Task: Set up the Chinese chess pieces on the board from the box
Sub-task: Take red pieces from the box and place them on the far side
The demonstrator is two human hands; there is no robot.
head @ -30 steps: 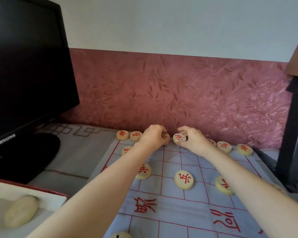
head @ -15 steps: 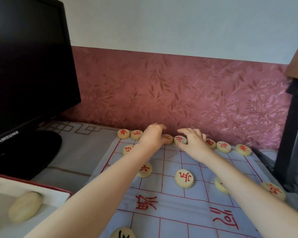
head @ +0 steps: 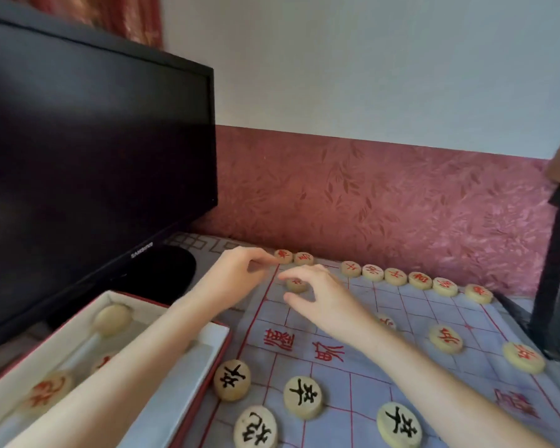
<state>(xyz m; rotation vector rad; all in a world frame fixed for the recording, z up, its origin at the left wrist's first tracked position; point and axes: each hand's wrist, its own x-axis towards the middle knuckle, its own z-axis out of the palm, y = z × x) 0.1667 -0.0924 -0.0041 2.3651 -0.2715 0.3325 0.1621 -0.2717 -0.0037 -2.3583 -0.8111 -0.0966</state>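
Left hand: fingers curled narrow at the board's far left corner, tips just beside the first red-marked piece of the back row; whether touching it, cannot tell. Right hand: fingers spread wide, hovering over a red-marked piece lying on the board one row nearer than that back row; nothing held.

Along the board's far edge: a row of pale round pieces with red characters, blurred beyond reading. On the board's near part: black-marked pieces, two reading 卒. Printed red on the board's middle band: 楚河, upside down. Left of the board: open red-edged box with pieces inside. Beyond the box: black monitor, bezel lettered SAMSUNG.
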